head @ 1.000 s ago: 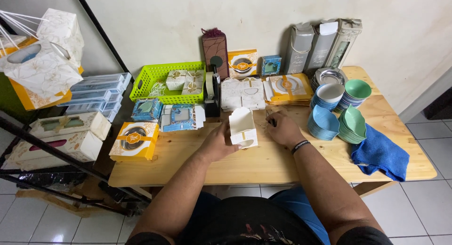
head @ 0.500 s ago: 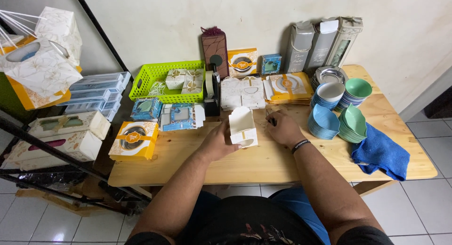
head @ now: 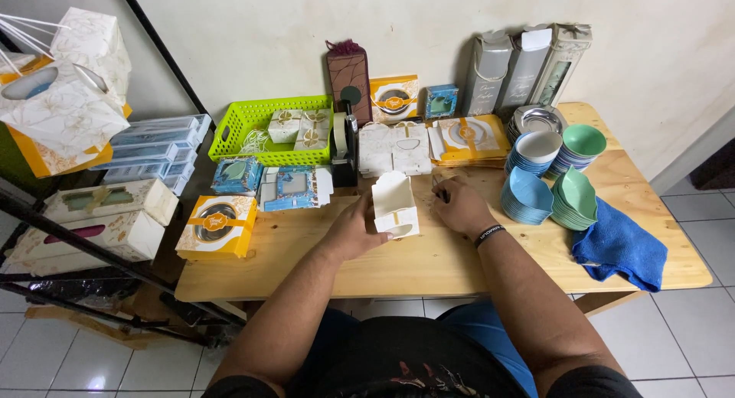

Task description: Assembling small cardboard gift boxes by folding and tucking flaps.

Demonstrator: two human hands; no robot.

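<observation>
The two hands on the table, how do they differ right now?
The left hand grips the side of a small white box standing upright with its flap open; the right hand holds nothing and rests palm down on the wooden table beside the box. The right wrist wears a dark band; the left wrist is bare. Both are bare hands, close together in front of the tape dispenser.

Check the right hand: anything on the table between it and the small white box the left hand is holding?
Nothing visible. The right hand rests on the table just right of the white box, with only a strip of bare wood between them. The left hand holds the box from its other side. The bowl stacks sit further right, out of the gap.
</observation>
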